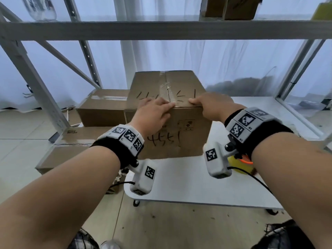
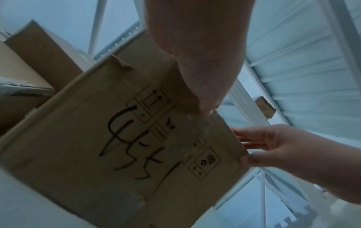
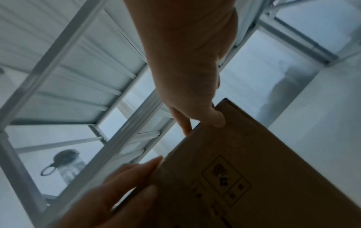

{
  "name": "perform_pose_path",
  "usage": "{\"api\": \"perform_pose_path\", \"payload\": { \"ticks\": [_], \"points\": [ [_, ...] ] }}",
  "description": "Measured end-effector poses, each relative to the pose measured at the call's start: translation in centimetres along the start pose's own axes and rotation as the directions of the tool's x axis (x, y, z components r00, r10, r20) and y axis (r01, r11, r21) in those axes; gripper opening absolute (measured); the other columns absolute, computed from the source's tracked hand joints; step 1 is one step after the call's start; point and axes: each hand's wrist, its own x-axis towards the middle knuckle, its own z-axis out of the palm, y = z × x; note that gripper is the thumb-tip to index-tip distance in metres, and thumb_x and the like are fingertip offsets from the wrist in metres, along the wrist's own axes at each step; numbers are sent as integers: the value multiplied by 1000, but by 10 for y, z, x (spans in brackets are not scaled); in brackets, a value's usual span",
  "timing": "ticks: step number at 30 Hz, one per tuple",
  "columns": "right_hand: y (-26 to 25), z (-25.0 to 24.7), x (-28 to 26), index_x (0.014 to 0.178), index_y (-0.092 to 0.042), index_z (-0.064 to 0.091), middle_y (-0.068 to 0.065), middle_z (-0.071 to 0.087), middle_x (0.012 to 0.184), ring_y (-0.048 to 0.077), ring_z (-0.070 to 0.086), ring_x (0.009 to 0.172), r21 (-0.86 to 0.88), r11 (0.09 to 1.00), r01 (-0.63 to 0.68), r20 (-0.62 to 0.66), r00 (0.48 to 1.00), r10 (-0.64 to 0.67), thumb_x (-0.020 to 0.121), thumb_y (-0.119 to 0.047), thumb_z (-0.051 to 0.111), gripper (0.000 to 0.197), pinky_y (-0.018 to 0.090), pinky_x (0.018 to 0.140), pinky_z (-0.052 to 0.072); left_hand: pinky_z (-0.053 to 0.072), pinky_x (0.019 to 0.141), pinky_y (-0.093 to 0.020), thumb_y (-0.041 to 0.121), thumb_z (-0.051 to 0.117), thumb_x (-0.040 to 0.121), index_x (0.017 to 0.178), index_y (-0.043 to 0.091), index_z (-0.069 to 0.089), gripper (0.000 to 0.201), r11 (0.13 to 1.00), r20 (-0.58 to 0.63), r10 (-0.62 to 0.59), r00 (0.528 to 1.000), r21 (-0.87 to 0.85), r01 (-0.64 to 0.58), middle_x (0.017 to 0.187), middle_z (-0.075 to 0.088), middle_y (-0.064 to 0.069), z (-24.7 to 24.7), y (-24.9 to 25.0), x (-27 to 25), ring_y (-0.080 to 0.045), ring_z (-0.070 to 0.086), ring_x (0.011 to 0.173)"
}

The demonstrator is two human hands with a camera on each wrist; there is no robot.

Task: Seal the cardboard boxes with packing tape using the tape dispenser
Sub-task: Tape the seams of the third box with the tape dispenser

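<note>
Only the head view shows the taped top seam of the cardboard box (image 1: 167, 112) on the white table (image 1: 188, 180). The left hand (image 1: 152, 112) lies with fingers spread flat over the near edge; the right hand (image 1: 212, 105) pinches that edge, thumb in front. More boxes (image 1: 102, 108) sit left. "4551" is handwritten on its near face.

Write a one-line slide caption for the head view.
Both hands, left hand and right hand, press the near top edge of a taped cardboard box on a white table.
</note>
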Motion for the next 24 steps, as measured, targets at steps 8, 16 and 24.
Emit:
{"api": "perform_pose_path", "payload": {
  "ticks": [8, 16, 24],
  "points": [
    [32, 26, -5, 148, -31, 30, 2, 34, 152, 25, 34, 137, 162, 982, -96, -83, 990, 111, 91, -19, 46, 61, 44, 105, 35, 10, 115, -23, 16, 33, 104, 147, 23, 31, 43, 994, -88, 96, 991, -35, -99, 153, 31, 6, 21, 20, 34, -9, 24, 142],
    [67, 60, -19, 139, -16, 47, 7, 46, 139, 24, 39, 129, 544, 838, -52, -380, 875, 301, 85, -3, 51, 56, 29, 107, 28, 12, 117, -28, 12, 35, 102, 144, 22, 39, 43, 977, -155, 131, 979, -147, -154, 149, 38, 3, 37, 37, 60, -12, 30, 140],
    [112, 106, -40, 135, -4, 36, 23, 36, 138, 37, 36, 127, 457, 502, -735, 187, 631, 753, 88, -13, 50, 50, 39, 102, 34, -18, 113, -37, 31, 22, 103, 151, 8, -2, 59, 990, -154, 10, 988, 143, 12, 160, -5, -9, 76, 96, 63, -22, -10, 147]
  ]
}}
